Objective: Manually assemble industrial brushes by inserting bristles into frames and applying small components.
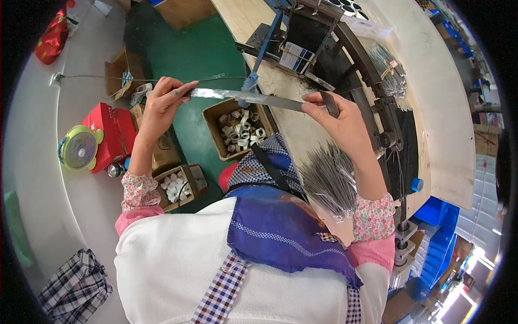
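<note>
A long, flat silver-grey strip point(245, 98) is stretched between my two hands, shiny toward its left part and duller toward the right. My left hand point(163, 105) pinches its left end between thumb and fingers. At the other end, my right hand point(343, 120) is closed on the strip, and a darker piece stands up between its fingers; whether that piece is the strip's own end, I cannot tell. The strip passes over the floor and the edge of the wooden workbench point(288, 120). Below my right hand, a bundle of thin grey rods point(326, 181) lies on the bench.
A dark metal machine point(372, 81) stands on the bench at the right, and another bundle of thin rods point(389, 67) lies beyond it. On the floor are a box of white rings point(209, 120) and a smaller box of white pieces point(192, 181). A green fan point(81, 148) stands left.
</note>
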